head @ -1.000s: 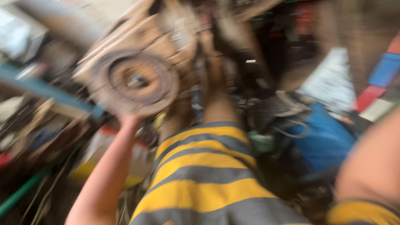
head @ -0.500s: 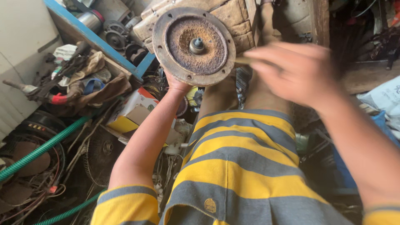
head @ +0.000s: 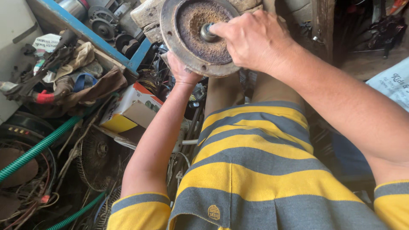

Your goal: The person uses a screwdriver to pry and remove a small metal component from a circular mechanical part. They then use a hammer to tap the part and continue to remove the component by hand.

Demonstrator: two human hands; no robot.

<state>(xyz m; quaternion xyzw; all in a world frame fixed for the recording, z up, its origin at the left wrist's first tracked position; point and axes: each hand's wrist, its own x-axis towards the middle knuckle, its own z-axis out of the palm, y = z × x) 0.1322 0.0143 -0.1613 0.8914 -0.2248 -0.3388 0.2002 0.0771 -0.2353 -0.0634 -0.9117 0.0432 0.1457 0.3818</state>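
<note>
Now your left hand (head: 181, 70) cups the rusty round plate (head: 198, 36) from below, steadying it | your right hand (head: 251, 38) pinches the centre shaft (head: 207, 32), fingertips closed round it.

A rough wooden block (head: 147, 15) at the top of the frame seems to bear the rusty round disc (head: 198, 36). At left, the cluttered floor (head: 64, 187) carries green hose (head: 36, 149), a wire fan guard (head: 100, 159), a yellow cardboard box (head: 128, 113) and tangled wires.
</note>
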